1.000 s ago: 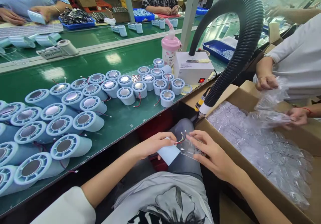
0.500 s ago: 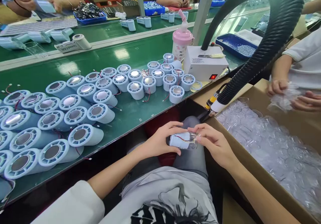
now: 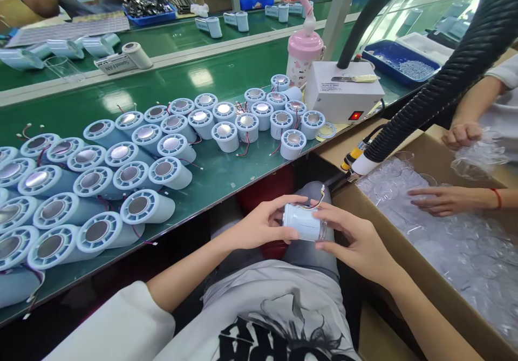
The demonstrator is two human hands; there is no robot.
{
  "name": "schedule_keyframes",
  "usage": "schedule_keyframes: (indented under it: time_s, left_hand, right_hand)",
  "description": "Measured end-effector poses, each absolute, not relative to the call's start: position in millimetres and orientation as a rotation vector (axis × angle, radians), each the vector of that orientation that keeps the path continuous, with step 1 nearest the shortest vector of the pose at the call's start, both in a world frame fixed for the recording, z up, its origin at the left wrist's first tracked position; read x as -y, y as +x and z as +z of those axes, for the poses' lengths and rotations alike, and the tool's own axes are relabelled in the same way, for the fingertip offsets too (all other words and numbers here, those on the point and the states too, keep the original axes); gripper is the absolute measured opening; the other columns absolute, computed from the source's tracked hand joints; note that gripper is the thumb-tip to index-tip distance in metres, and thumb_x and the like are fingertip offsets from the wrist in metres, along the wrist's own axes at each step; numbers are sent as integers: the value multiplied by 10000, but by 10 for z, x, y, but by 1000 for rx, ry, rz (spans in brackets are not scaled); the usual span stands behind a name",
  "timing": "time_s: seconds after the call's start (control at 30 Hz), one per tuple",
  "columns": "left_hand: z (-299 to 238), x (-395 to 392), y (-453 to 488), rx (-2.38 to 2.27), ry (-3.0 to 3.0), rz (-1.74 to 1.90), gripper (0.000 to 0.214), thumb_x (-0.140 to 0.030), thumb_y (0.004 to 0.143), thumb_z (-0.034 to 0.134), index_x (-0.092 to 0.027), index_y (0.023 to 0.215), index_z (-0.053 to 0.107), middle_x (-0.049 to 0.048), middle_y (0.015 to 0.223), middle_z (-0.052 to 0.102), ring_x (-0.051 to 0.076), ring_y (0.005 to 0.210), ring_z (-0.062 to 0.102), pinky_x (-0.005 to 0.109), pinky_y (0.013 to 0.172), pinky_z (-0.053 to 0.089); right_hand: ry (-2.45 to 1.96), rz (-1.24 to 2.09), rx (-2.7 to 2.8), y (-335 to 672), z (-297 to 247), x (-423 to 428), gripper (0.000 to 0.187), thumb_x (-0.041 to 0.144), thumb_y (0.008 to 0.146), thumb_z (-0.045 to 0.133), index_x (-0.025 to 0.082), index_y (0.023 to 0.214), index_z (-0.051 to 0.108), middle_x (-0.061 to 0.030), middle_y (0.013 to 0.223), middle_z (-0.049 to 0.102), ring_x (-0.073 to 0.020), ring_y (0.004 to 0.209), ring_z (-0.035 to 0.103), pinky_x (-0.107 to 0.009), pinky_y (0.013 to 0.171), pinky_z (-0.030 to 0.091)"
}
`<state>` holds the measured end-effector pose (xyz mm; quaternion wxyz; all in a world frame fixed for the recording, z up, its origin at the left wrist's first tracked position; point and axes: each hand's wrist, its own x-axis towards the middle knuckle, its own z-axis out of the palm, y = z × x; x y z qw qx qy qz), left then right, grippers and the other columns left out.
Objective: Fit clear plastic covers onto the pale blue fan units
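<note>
Above my lap, my left hand (image 3: 275,222) is wrapped round one end of a light-blue cylindrical housing (image 3: 300,222). Its fingers lie on top and the thumb underneath. My right hand (image 3: 343,231) grips the other end, where a clear plastic piece (image 3: 322,229) shows between the fingers. Thin wires with a small white connector (image 3: 322,189) stick up from the housing. On the green bench to the left stand and lean several similar light-blue housings (image 3: 140,205), each with a round metal disc in its end and some with red and dark wires.
A white box (image 3: 343,94) with a lit red switch and a thick black hose (image 3: 421,102) stand at the bench edge. Beside my right arm is a carton (image 3: 352,210) of clear plastic parts; a co-worker's hand (image 3: 453,200) reaches into it. A pink bottle (image 3: 304,53) stands behind.
The housing has turned in my hands, and its wires now stick up above it instead of lying along its side. A co-worker's hand has come into the carton.
</note>
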<state>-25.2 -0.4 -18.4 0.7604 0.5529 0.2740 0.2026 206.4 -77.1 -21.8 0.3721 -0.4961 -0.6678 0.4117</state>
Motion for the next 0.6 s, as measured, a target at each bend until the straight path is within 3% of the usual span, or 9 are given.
schedule_keyframes:
  time_s: [0.23, 0.6]
  left_hand:
    - [-60, 40, -321, -541, 1409, 498, 721, -251, 689, 848, -262, 1357, 574, 101, 1366, 591, 283, 1206, 591, 375, 990, 514]
    - [-4, 89, -371, -522, 1613, 524, 757, -247, 721, 829, -291, 1411, 519, 96, 1456, 533, 305, 1334, 508, 408, 1060, 483]
  right_hand:
    - [-1219, 1370, 1489, 2037, -89, 788, 413, 263, 834, 773, 336, 1212, 622, -8, 1272, 639, -223, 1164, 622, -359, 987, 567]
    - [-1175, 1639, 1252, 2022, -66, 801, 413, 368, 840, 755, 283, 1203, 577, -53, 1113, 668, -219, 975, 643, -331, 820, 572]
